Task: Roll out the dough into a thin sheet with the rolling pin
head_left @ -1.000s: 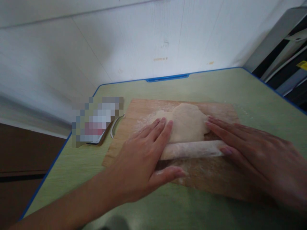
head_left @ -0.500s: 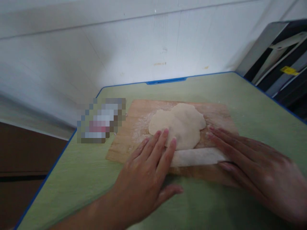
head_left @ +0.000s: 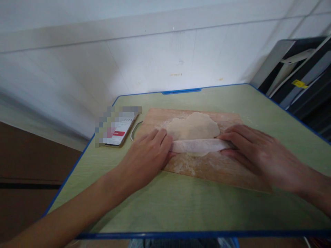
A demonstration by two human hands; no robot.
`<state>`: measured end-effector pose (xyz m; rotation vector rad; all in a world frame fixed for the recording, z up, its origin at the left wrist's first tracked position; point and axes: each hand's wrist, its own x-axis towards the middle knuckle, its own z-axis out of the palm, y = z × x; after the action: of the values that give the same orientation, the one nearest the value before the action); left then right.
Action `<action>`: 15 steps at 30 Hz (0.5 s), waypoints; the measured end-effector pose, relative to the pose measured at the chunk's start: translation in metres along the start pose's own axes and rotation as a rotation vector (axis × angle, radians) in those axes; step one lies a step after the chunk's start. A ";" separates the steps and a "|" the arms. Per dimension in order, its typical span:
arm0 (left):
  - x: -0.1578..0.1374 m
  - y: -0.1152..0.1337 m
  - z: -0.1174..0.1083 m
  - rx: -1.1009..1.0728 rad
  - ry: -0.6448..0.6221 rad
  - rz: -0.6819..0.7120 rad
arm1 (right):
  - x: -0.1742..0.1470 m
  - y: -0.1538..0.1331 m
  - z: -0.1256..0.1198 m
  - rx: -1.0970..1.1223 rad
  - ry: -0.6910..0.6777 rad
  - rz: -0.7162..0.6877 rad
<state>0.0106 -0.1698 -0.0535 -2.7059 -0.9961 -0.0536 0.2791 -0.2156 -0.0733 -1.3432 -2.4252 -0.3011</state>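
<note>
A floured white rolling pin point(head_left: 198, 146) lies crosswise over the near part of a flat, uneven sheet of dough point(head_left: 193, 125). My left hand point(head_left: 152, 155) is closed around the pin's left end, its fingers curled over. At the other end, my right hand point(head_left: 248, 148) grips the pin between thumb and fingers. A strip of dough shows on the near side of the pin. Under it all is a wooden board point(head_left: 196, 168) dusted with flour, and both hands cover parts of its sides.
The board rests on a green table point(head_left: 207, 210) with a blue edge. To the left lies a phone point(head_left: 120, 131), partly blurred out, near a thin curved loop point(head_left: 134, 131). A white wall point(head_left: 155, 62) stands behind. Dark folded panels point(head_left: 305, 79) lean at the right.
The rolling pin has moved away from me, from the dough's near edge onto the dough. My fingers, stretched out before, are now curled around its ends. The view has shifted slightly.
</note>
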 end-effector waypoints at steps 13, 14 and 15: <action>0.039 -0.025 0.004 -0.079 -0.002 0.009 | 0.023 0.027 0.018 0.159 -0.138 0.068; 0.039 -0.025 0.005 -0.100 0.009 -0.010 | 0.021 0.026 0.019 0.154 -0.138 0.083; 0.036 -0.023 0.005 -0.134 0.006 -0.031 | 0.017 0.023 0.019 0.140 -0.129 0.097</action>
<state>0.0233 -0.1288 -0.0483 -2.8085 -1.0695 -0.1395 0.2871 -0.1837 -0.0840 -1.4512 -2.4236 -0.0189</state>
